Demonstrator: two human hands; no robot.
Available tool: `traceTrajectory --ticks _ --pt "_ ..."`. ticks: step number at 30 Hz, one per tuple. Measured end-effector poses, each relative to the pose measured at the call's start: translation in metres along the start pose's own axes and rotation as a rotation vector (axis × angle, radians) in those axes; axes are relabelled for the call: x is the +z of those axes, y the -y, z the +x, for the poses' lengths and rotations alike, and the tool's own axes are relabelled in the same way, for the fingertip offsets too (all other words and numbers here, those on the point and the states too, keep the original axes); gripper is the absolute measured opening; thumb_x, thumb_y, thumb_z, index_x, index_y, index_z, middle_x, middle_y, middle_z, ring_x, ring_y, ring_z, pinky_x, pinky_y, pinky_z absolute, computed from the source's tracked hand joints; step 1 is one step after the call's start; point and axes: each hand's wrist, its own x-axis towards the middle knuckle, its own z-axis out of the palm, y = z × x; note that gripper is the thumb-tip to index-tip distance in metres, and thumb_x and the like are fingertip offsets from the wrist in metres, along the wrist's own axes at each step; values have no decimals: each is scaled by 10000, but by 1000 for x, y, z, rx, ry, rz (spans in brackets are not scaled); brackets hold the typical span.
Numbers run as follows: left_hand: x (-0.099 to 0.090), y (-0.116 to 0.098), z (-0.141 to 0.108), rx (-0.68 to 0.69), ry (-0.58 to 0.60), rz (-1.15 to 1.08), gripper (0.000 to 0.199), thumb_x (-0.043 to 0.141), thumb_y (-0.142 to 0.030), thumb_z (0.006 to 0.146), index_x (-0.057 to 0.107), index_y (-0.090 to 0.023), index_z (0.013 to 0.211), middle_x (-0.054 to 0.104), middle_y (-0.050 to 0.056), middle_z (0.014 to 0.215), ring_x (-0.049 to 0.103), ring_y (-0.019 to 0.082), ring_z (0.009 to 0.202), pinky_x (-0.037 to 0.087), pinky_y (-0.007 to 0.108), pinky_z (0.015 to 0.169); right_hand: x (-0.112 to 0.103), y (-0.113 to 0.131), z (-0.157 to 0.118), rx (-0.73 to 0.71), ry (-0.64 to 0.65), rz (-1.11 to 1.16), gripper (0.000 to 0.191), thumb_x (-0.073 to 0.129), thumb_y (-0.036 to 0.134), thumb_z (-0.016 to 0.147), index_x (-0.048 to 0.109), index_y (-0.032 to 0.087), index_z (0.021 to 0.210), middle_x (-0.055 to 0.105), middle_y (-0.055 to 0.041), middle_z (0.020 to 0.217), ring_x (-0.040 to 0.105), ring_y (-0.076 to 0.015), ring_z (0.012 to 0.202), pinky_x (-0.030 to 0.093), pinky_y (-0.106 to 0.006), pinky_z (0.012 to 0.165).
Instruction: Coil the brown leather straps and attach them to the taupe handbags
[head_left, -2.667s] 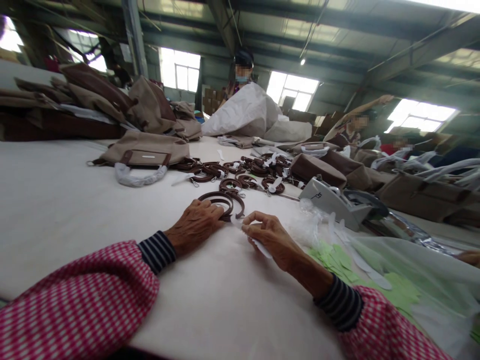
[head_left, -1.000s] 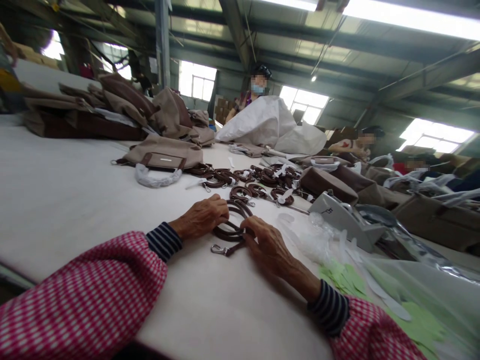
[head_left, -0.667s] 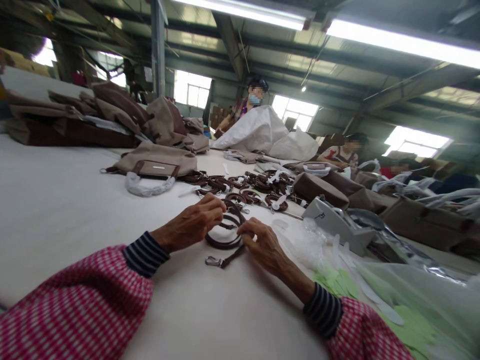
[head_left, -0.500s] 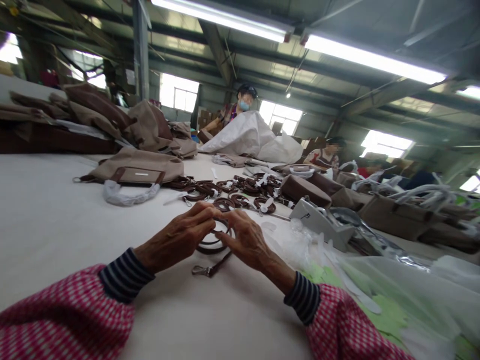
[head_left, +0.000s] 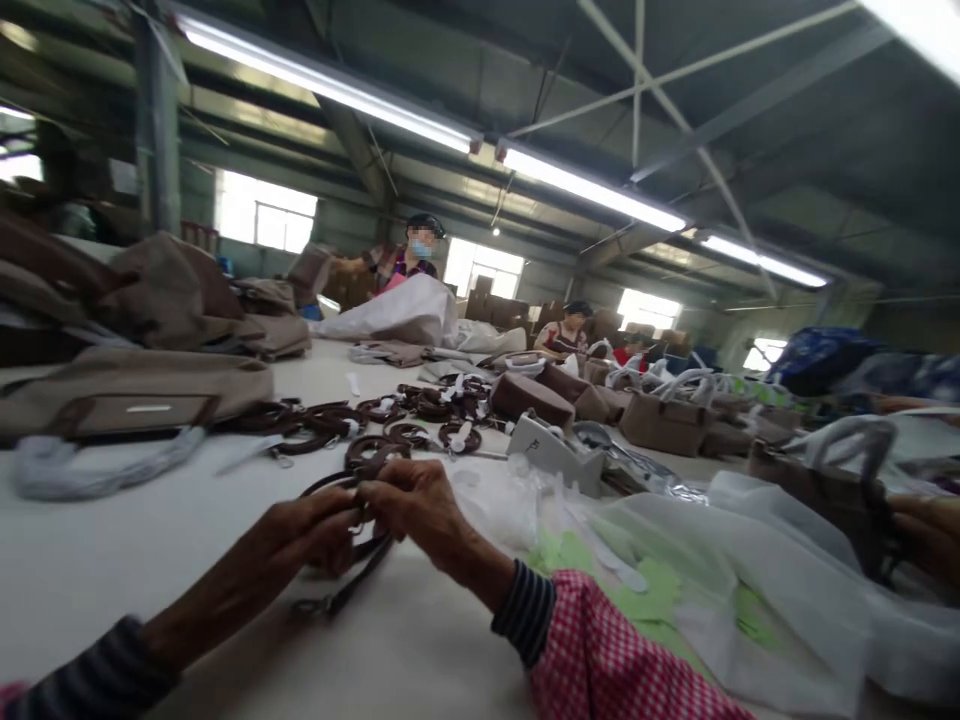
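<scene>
I watch remotely as the left hand (head_left: 304,535) and right hand (head_left: 424,505), apart moments ago, meet over the counter (head_left: 97,560), fingers pinching the looped brown strap (head_left: 367,572) between them, the work now a two-handed hold.

Left hand (head_left: 304,535) and right hand (head_left: 424,508), earlier apart, now meet at the strap (head_left: 366,577).

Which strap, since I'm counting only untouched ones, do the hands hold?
The nearest strap: the left hand and right hand both pinch it. The other straps lie farther off on the table.
</scene>
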Motion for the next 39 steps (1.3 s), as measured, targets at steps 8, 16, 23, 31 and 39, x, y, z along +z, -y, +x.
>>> traceTrajectory --ticks 8,16,23,31,39 --pt "22 -41 3 -197 -13 -369 371 734 -494 928 671 -143 1033 710 72 946 652 177 836 542 292 785 -22 11 -5 -4 3 -44 389 785 512 809 652 157 724 678 -43 685 618 -150 547 373 -215 415" --pt "36 -61 2 -204 -45 -491 374 753 -476 920 682 -132 1049 637 25 797 552 118 687 501 239 668 -58 25 1 -509 -95 -703 360 692 131 870 693 238 1214 661 -30 1058 606 -170 891 477 -310 825" --pt "39 -69 15 -160 -57 -455 372 667 -527 977 585 -174 890 642 14 798 541 115 652 505 244 648 -62 18 5 -545 -62 -773 101 673 203 972 737 209 894 670 -26 931 594 -182 887 439 -304 808" --pt "-16 -96 13 -94 -198 -63 295 656 -462 953 637 -168 932 489 -39 681 356 96 568 279 219 511 -67 18 13 -217 115 -246 196 759 354 851 767 162 889 705 -36 792 624 -161 737 431 -241 599" --pt "-42 -117 -17 111 -167 782 253 581 -421 968 722 -212 949 664 48 820 550 189 692 325 300 634 -59 47 -9 -24 462 -198 315 852 430 823 783 137 914 713 -39 768 617 -145 688 419 -232 597"
